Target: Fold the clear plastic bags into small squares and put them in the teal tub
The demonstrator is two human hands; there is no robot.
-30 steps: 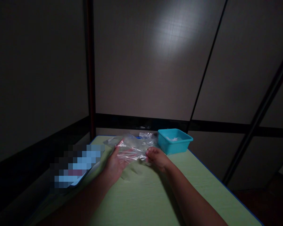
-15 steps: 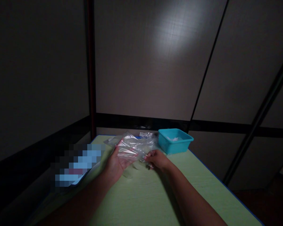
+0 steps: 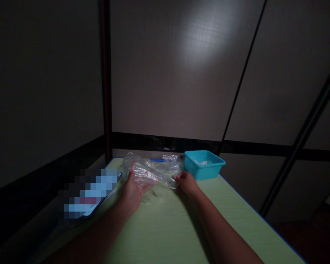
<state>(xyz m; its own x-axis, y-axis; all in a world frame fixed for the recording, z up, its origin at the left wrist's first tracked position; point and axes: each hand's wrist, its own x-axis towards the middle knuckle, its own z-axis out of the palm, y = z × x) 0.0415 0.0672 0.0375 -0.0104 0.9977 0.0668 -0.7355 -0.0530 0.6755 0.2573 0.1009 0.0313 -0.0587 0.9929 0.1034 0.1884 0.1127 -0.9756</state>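
A clear, crinkled plastic bag [image 3: 150,175] stretches between my two hands, just above the table. My left hand [image 3: 132,192] grips its left part, thumb on top and fingers underneath. At the bag's right end, my right hand [image 3: 185,183] pinches the plastic between thumb and fingertips. Some pink or red shows on or through the bag; glare hides what it is. More clear plastic lies behind the bag, close to the basin.
A turquoise plastic basin [image 3: 205,168] with something clear inside stands at the table's back right. To the left leans a blurred-out, screen-like device [image 3: 95,194]. The light green table [image 3: 165,231] has a blue edge. Dark panelled walls [image 3: 167,84] rise behind it.
My right hand has shifted slightly right and up, drawing the bag's end along. The bag looks more stretched and crumpled, and its flat pink-lined face has turned away. My left hand has barely moved.
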